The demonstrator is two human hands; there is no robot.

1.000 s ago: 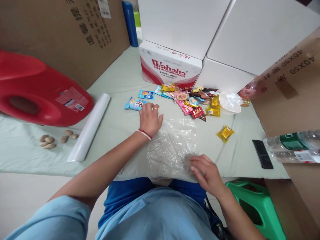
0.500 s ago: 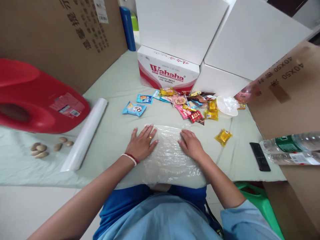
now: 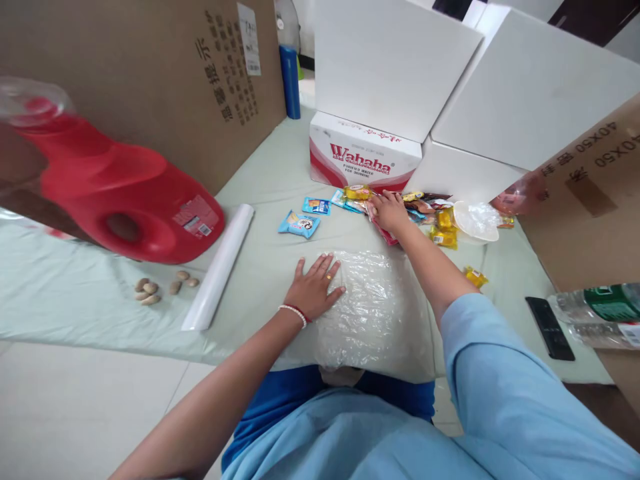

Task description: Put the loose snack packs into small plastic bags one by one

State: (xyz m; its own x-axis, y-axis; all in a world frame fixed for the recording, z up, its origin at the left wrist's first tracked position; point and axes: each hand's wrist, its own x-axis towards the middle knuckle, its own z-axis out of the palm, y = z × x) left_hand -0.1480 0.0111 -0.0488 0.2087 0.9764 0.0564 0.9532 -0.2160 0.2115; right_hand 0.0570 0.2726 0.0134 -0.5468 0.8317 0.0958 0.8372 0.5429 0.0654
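Observation:
My left hand lies flat with fingers spread, pressing on the upper left edge of a clear, crinkled plastic sheet. The sheet is spread over the cloth and hangs a little over the table's front edge. My right hand is over the pile of small wrapped snacks, fingers apart and touching the packets. It partly covers a pink-red packet; its fingertips are not fully clear. Left of the pile lie a blue snack packet and a flatter blue packet. Yellow wrapped snacks sit right of the hand.
A white roll, several stones and a red jug are at left. A Wahaha box stands behind the snacks. A white bowl, a phone and plastic bottles are at right.
My right hand has left the plastic sheet and moved forward onto the snack pile. My left hand stays on the sheet. The whole view has shifted, with more of the red jug showing.

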